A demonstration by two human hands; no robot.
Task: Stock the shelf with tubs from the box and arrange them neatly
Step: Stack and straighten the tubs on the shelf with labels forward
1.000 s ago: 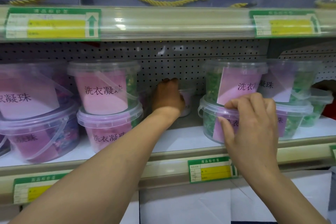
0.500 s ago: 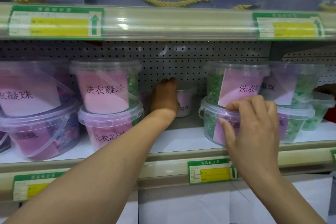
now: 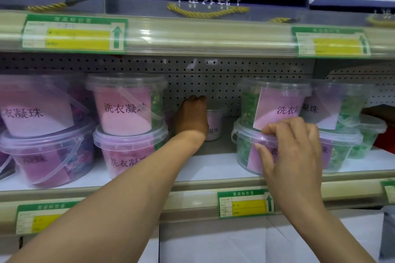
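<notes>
Since 1 second ago little has moved: the left hand [image 3: 191, 116] still reaches to the back of the shelf [image 3: 213, 166], and more of the small pink tub [image 3: 213, 123] beside it now shows. That hand lies against the tub's left side with fingers curled over its top, though I cannot tell whether it grips. The right hand [image 3: 292, 151] keeps its hold on the lower green tub [image 3: 245, 145] at the shelf front, fingertips curled on the lid rim and thumb pressed on the wall. 1 taller green tub [image 3: 275, 100] stands stacked on it. To the right, 2 more stacked green tubs and 1 further low one. To the left, 2 stacks of 2 pink tubs each, the nearer headed by a tall pink tub [image 3: 126, 104]. 5 green-and-yellow price tags show on the shelf rails, 1 [image 3: 244, 204] beneath the right hand.
</notes>
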